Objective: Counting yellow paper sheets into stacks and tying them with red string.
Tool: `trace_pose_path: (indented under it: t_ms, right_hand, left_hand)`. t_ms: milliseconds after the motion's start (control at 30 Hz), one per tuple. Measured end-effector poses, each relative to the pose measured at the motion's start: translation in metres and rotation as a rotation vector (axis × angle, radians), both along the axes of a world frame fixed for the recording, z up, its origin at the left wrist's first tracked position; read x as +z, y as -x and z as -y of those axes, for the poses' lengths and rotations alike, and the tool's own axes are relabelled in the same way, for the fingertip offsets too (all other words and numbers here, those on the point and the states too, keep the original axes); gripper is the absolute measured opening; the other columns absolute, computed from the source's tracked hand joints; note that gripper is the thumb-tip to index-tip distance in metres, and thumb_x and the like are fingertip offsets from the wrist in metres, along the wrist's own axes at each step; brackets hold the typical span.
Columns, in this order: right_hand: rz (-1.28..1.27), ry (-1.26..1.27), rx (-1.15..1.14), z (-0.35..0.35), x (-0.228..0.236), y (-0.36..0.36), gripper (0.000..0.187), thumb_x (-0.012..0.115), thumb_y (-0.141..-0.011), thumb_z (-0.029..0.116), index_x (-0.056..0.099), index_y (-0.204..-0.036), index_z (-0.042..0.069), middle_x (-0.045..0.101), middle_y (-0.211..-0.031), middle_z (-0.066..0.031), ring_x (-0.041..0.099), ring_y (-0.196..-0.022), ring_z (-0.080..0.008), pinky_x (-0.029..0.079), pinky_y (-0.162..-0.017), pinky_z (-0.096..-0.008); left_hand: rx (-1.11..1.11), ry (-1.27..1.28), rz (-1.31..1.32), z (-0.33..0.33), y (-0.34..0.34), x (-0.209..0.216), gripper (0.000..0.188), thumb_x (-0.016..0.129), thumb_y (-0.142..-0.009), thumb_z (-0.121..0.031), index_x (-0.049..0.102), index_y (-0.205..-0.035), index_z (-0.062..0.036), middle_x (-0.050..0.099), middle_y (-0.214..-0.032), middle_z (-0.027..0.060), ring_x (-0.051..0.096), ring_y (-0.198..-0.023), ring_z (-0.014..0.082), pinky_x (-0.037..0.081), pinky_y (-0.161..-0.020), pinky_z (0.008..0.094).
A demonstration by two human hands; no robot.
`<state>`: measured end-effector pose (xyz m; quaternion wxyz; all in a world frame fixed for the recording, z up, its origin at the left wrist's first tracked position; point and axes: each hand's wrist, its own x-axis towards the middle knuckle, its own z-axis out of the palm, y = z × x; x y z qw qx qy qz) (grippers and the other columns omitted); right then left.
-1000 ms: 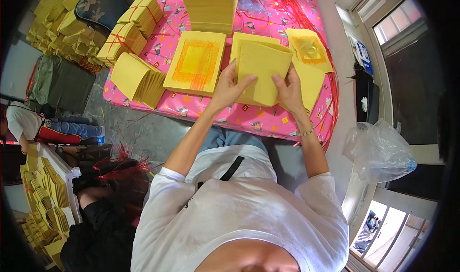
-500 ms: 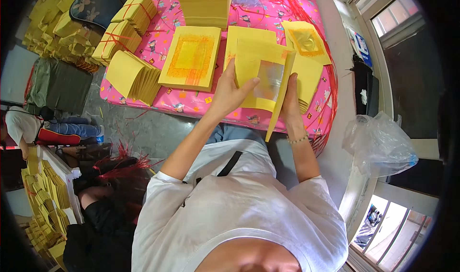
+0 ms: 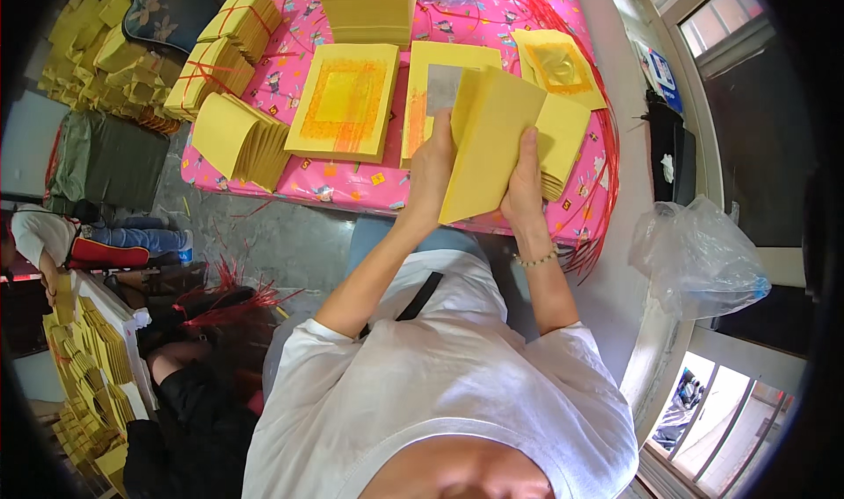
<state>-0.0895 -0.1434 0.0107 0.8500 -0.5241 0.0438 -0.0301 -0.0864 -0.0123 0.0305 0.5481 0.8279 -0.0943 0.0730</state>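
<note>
Both my hands hold a folded wad of yellow paper sheets point(image 3: 492, 143), lifted off the table and tilted toward me. My left hand point(image 3: 432, 169) grips its left edge and my right hand point(image 3: 526, 178) its right edge. Under it lies a flat yellow stack with a silver square and orange print point(image 3: 431, 94). To the left is another flat stack with an orange printed square point(image 3: 345, 101). To the right of my hands lies a small pile of folded yellow sheets point(image 3: 563, 138), with a gold-printed stack point(image 3: 558, 66) behind it.
The table has a pink patterned cloth point(image 3: 352, 178). A fanned yellow bundle point(image 3: 237, 138) hangs over its left edge, tied bundles point(image 3: 224, 55) behind it. A tall yellow stack point(image 3: 365, 7) stands at the back. A person sits at lower left point(image 3: 202, 385). A clear plastic bag point(image 3: 699, 257) sits at the right.
The top wad of yellow sheets, lying flat a second ago, has been folded over and raised off the stack by both hands, uncovering the silver-printed sheet beneath.
</note>
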Motion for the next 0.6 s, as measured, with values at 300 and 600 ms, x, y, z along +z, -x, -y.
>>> trace_pose_path:
  t_ms: [300, 600]
  right_hand:
    - [0.049, 0.027, -0.073, 0.002, -0.003, -0.009, 0.045, 0.048, -0.097, 0.036, 0.049, -0.125, 0.000, 0.058, -0.115, -0.0055, 0.054, -0.101, -0.0104, 0.044, -0.086, -0.0250]
    - [0.322, 0.233, -0.024, 0.002, 0.007, -0.020, 0.040, 0.055, -0.095, 0.022, 0.046, -0.127, 0.000, 0.058, -0.112, -0.0052, 0.053, -0.099, -0.0093, 0.044, -0.084, -0.0244]
  left_hand:
    - [-0.331, 0.625, -0.308, -0.019, -0.007, 0.013, 0.053, 0.054, -0.093, -0.021, 0.033, -0.136, 0.0015, 0.052, -0.123, 0.0134, 0.050, -0.112, 0.0181, 0.042, -0.094, 0.0312]
    - [-0.276, 0.485, -0.069, -0.025, -0.026, -0.001, 0.044, 0.064, -0.085, -0.009, 0.047, -0.124, 0.0021, 0.060, -0.113, 0.0102, 0.056, -0.103, 0.0149, 0.045, -0.089, 0.0293]
